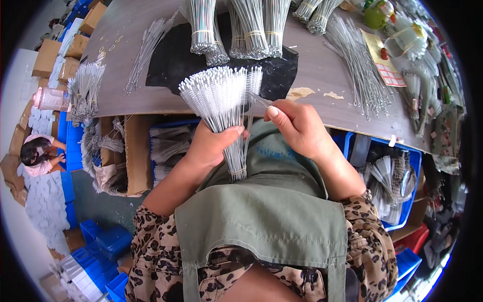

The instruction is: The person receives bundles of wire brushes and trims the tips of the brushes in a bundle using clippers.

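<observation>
My left hand (214, 144) is wrapped round a thick bundle of thin wire brushes (214, 95) with white bristle heads pointing up and away from me. A band circles their wire ends low down, above my green apron (261, 216). A few brushes stand slightly apart on the bundle's right side. In my right hand (302, 128), thumb and fingers pinch a slim pointed metal tool that looks like tweezers (260, 99). Its tip meets or nearly meets those separated brushes; I cannot tell whether it grips one.
Banded wire bundles (203, 35) stand on a black sheet (166, 63) on the table (115, 103). Loose wires (359, 70) lie to the right. Below the table edge are a blue crate (415, 186) and a cardboard box (138, 156). Another person (40, 155) is at far left.
</observation>
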A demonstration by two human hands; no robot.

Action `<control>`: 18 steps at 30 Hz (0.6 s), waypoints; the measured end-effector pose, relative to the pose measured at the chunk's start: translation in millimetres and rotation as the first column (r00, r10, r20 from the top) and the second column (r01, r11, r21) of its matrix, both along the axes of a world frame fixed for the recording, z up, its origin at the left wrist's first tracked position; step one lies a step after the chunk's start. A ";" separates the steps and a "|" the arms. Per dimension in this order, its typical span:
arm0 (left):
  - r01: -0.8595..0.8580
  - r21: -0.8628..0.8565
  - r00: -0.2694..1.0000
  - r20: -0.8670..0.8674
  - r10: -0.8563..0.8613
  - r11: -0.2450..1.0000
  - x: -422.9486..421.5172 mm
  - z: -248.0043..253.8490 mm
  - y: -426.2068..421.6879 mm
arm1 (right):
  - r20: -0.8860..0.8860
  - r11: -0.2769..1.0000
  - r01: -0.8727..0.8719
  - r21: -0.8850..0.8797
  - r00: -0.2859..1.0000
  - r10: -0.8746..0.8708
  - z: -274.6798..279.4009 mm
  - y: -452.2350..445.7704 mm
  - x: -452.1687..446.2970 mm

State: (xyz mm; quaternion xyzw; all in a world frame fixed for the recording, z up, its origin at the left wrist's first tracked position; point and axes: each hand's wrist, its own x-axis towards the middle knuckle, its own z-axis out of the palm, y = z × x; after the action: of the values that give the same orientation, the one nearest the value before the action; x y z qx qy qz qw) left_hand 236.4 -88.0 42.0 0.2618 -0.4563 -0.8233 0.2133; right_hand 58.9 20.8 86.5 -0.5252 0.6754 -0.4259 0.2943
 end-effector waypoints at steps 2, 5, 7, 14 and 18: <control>-0.002 0.002 1.000 0.005 0.002 1.000 -0.9 0.2 0.7 | 0.005 0.999 -0.001 -0.039 1.000 0.001 -3.4 -0.5 -0.4; 0.004 0.012 1.000 0.022 -0.004 1.000 -1.2 1.4 1.0 | 0.045 1.000 0.002 -0.015 0.999 -0.001 0.8 -1.9 -0.8; 0.006 0.007 1.000 0.029 -0.006 1.000 -1.1 1.5 0.9 | 0.028 0.999 0.009 -0.045 1.000 -0.008 -3.1 -2.2 -0.4; -0.042 0.015 0.999 0.029 0.041 0.999 -3.5 4.4 2.6 | -0.024 0.999 -0.004 -0.036 1.000 0.004 -4.7 -0.8 -3.0; -0.018 0.013 1.000 0.015 0.018 1.000 -2.7 4.6 1.2 | 0.100 0.997 -0.070 -0.041 0.992 0.074 -5.5 1.2 -6.4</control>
State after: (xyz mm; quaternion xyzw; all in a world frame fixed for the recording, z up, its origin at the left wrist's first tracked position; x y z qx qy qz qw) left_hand 233.6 -86.8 46.6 0.2736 -0.4502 -0.8222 0.2156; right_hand 52.5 22.0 81.0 -0.5323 0.6321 -0.4537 0.3335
